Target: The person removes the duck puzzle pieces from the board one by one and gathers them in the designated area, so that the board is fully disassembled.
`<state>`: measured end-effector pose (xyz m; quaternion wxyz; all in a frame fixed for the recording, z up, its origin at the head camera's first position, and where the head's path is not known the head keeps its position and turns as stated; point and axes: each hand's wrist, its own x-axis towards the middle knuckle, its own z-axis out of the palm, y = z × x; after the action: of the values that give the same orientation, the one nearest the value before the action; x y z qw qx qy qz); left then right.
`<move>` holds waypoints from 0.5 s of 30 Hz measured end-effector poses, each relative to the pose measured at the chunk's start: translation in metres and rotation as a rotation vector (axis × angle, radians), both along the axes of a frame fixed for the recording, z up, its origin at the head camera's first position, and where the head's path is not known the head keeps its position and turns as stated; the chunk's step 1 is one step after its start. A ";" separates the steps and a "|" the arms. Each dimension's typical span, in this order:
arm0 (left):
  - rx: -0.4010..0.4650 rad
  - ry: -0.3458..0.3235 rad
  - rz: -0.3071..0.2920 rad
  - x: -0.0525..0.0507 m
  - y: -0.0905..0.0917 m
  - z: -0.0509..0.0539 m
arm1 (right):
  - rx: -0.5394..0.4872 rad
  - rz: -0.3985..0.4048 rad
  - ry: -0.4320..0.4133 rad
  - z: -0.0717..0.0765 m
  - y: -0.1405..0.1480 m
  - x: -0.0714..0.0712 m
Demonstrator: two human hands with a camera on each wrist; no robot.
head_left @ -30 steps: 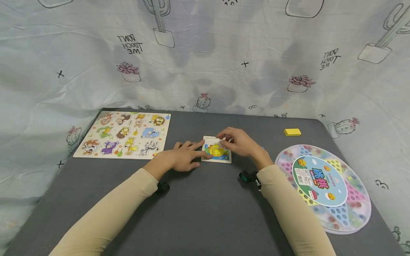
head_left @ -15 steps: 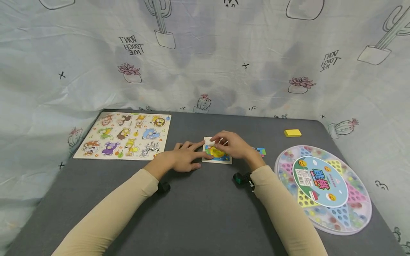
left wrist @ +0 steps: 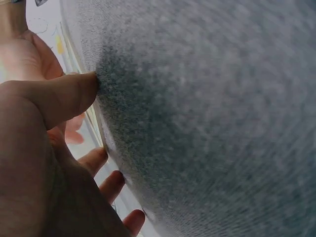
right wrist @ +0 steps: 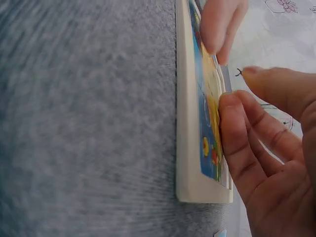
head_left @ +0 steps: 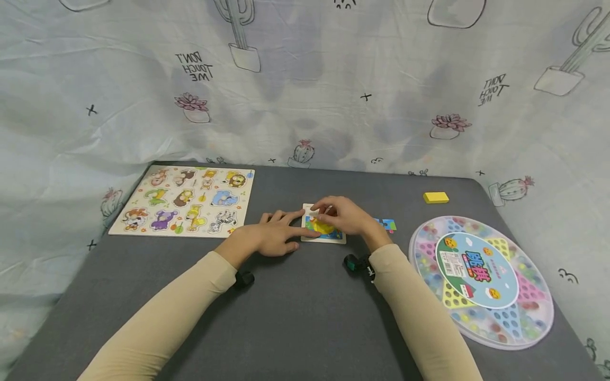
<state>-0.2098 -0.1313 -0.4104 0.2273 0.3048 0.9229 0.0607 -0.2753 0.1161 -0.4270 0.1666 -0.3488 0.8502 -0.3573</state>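
Note:
A small framed jigsaw puzzle point(head_left: 339, 241) with a yellow and blue picture lies at the table's middle. My left hand point(head_left: 274, 234) is spread flat at its left side, with the index finger on the picture and the thumb on the table. Above the upper part of the picture, my right hand point(head_left: 350, 217) bends slightly. In the right wrist view its fingertips point(right wrist: 230, 104) touch the puzzle face, while the thumb point(right wrist: 271, 84) stands apart from them. Partly behind the right wrist lie colourful puzzle pieces point(head_left: 387, 225).
An animal peg-style picture board point(head_left: 246, 203) lies at the back left. A round Chinese checkers set point(head_left: 536, 317) occupies the right side, and a yellow block point(head_left: 436, 198) sits behind it. A patterned curtain point(head_left: 333, 127) hangs beyond the dark table point(head_left: 295, 328).
My right hand has shifted left and slightly down over the puzzle, uncovering the loose pieces beside its wrist. The left hand stays in place, its index finger reaching slightly farther across the picture.

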 end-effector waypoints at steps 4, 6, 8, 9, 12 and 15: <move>-0.005 -0.008 0.015 0.000 0.002 0.004 | 0.027 0.021 -0.013 0.005 -0.002 -0.001; -0.003 -0.008 0.016 -0.001 0.002 0.006 | 0.045 0.027 -0.006 0.006 -0.002 -0.001; 0.002 -0.014 0.017 0.000 0.002 0.006 | 0.065 0.039 0.007 0.007 -0.003 -0.001; 0.007 -0.019 0.018 0.001 0.002 0.006 | 0.072 0.045 0.015 0.007 -0.003 -0.001; 0.002 -0.016 0.017 0.002 0.001 0.004 | 0.086 0.064 0.024 0.007 -0.004 -0.001; 0.002 -0.009 0.016 0.003 0.001 0.001 | 0.095 0.064 0.018 0.005 -0.005 0.001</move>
<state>-0.2065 -0.1300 -0.4095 0.2304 0.2975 0.9242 0.0648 -0.2744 0.1109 -0.4218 0.1867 -0.3708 0.8560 -0.3080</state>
